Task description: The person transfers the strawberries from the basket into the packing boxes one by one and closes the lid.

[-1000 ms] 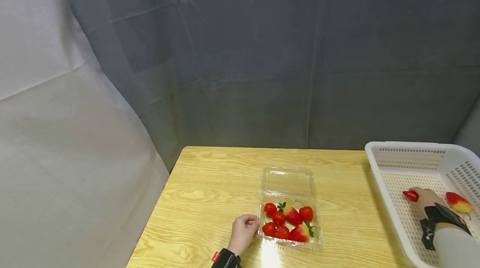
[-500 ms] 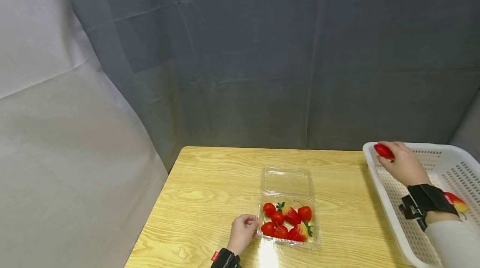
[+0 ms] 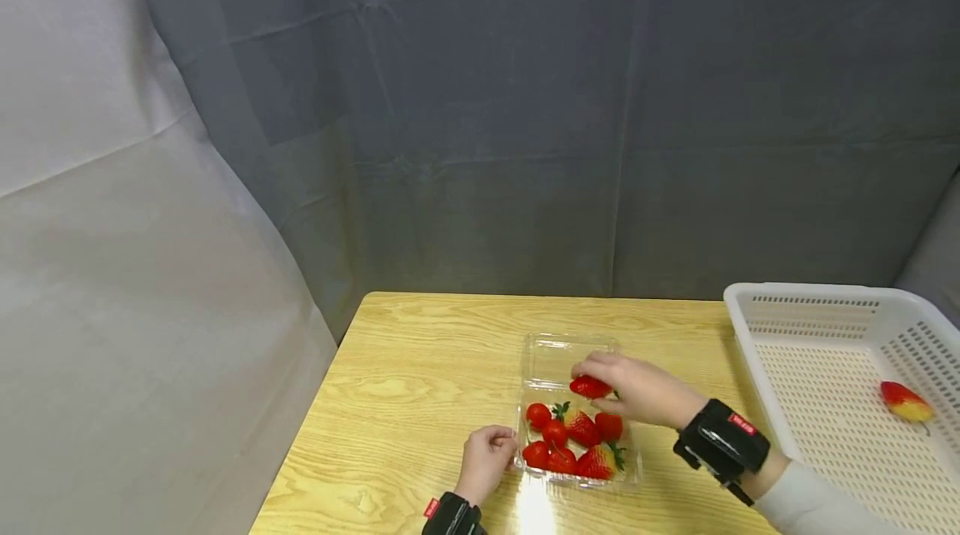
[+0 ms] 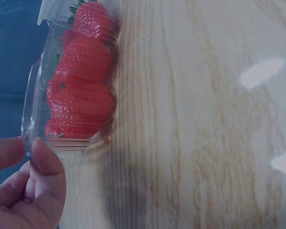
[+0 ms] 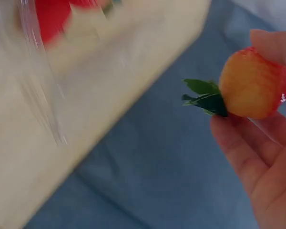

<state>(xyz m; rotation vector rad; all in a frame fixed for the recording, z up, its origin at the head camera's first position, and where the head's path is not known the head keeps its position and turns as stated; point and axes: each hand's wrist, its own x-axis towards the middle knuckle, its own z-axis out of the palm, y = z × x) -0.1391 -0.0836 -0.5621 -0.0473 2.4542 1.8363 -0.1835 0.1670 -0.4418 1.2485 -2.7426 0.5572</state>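
My left hand pinches the left rim of a clear plastic clamshell container between thumb and finger; the left wrist view shows the grip close up at the thin rim. The lid lies back, away from me. Inside are strawberries and several round red fruits, some thin-stemmed. Over the container's hinge side, my right hand holds another strawberry. In the right wrist view, thumb and fingers hold this red-and-yellow strawberry, its green leaves sticking out; its tip is hidden by the hand.
A white perforated plastic basket stands to the right, with a red-and-yellow fruit with a stem in it. The wooden table ends at a grey cloth backdrop. A pale cloth hangs at left.
My right hand has lifted the strawberry from the basket, cleared its rim and moved left to above the clamshell container. The left hand has stayed at the container's rim.
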